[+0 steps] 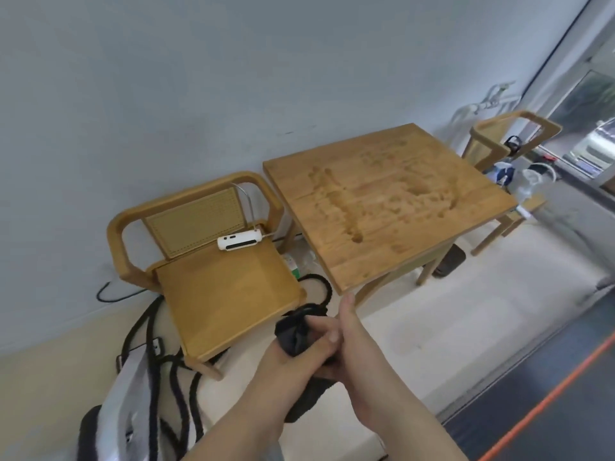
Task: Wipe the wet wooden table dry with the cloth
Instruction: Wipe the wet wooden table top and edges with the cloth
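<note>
A square wooden table (472, 207) stands at the middle right, with puddles and streaks of water (372, 197) across its top. A dark cloth (293, 331) is bunched between both my hands, below the table's near corner and above the floor. My left hand (299, 352) grips it from underneath. My right hand (346, 337) is clasped over the left, fingers around the cloth. Part of the cloth hangs hidden beneath my wrists.
A wooden chair (226, 287) with a white device (239, 242) on its seat stands left of the table. Black cables (173, 377) and a bag lie on the floor beside it. Another wooden chair (512, 138) stands behind the table at right, with bags nearby.
</note>
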Action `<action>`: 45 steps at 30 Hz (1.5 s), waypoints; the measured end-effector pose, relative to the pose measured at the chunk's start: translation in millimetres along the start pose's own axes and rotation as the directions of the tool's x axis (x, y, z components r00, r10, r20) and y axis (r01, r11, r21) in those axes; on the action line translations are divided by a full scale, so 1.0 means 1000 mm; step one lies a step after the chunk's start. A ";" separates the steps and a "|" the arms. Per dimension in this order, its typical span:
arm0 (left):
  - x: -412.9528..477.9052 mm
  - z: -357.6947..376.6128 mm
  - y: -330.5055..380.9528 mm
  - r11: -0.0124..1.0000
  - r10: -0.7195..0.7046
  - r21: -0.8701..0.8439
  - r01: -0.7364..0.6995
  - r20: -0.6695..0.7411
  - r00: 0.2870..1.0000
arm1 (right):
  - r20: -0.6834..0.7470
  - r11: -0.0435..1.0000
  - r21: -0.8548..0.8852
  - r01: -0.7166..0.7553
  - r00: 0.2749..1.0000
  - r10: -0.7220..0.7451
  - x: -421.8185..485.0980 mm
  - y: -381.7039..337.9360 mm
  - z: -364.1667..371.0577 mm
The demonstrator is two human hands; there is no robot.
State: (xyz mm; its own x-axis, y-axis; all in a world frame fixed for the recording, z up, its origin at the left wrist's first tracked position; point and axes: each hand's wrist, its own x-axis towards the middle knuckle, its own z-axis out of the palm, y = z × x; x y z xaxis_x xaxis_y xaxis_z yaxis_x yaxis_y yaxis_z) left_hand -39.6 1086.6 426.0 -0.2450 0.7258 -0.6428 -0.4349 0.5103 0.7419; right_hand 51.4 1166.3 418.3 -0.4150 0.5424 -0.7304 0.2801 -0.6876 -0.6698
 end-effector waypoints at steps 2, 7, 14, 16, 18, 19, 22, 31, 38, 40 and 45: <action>0.034 -0.003 0.016 0.998 -0.041 0.042 0.042 -0.015 0.999 | 0.035 1.000 -0.030 -0.006 0.999 0.007 0.022 -0.017 -0.011; 0.133 -0.019 0.062 0.977 -0.210 -0.054 0.207 -0.048 0.977 | -0.131 0.972 -0.234 -0.004 0.991 -0.028 0.090 -0.094 -0.019; 0.242 -0.020 0.122 0.943 -0.261 0.179 0.279 -0.117 0.958 | -0.390 0.998 -0.049 -0.030 0.921 0.008 0.153 -0.139 -0.066; 0.265 -0.010 0.132 0.930 -0.267 0.234 0.282 -0.094 0.959 | -0.452 0.998 -0.046 -0.047 0.892 0.022 0.168 -0.135 -0.087; 0.286 0.002 0.143 0.929 -0.229 0.270 0.253 -0.120 0.966 | -0.498 0.994 -0.082 -0.069 0.867 0.020 0.186 -0.131 -0.111; 0.296 0.009 0.151 0.929 -0.213 0.279 0.243 -0.131 0.968 | -0.517 0.992 -0.107 -0.071 0.856 0.005 0.196 -0.131 -0.124; 0.327 0.029 0.171 0.908 -0.076 0.402 0.121 -0.127 0.989 | -0.549 0.964 -0.250 -0.090 0.833 -0.065 0.228 -0.138 -0.165; 0.388 0.100 0.074 0.240 0.129 0.971 -0.004 -0.028 0.991 | -0.347 0.478 -0.851 -0.215 0.915 -0.205 0.332 -0.155 -0.268; 0.396 0.127 -0.005 -0.114 0.008 0.992 -0.046 0.047 0.999 | -0.341 0.263 -0.923 -0.281 0.913 -0.224 0.365 -0.151 -0.305; 0.403 0.122 -0.002 -0.174 0.063 0.979 -0.108 0.120 0.991 | -0.344 0.225 -0.930 -0.290 0.904 -0.254 0.370 -0.152 -0.305; 0.441 0.101 0.048 -0.176 0.108 0.983 0.050 -0.031 0.994 | -0.321 0.203 -0.940 -0.274 0.911 -0.257 0.372 -0.154 -0.307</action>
State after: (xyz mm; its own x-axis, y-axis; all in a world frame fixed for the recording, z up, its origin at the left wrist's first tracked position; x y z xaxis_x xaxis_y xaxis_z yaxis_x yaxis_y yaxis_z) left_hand -81.0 1477.8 197.7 -0.3174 0.7618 -0.5648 0.9161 0.4001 0.0248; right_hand 119.7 1622.3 208.7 -0.1724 0.8262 -0.5363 0.9843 0.1654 -0.0616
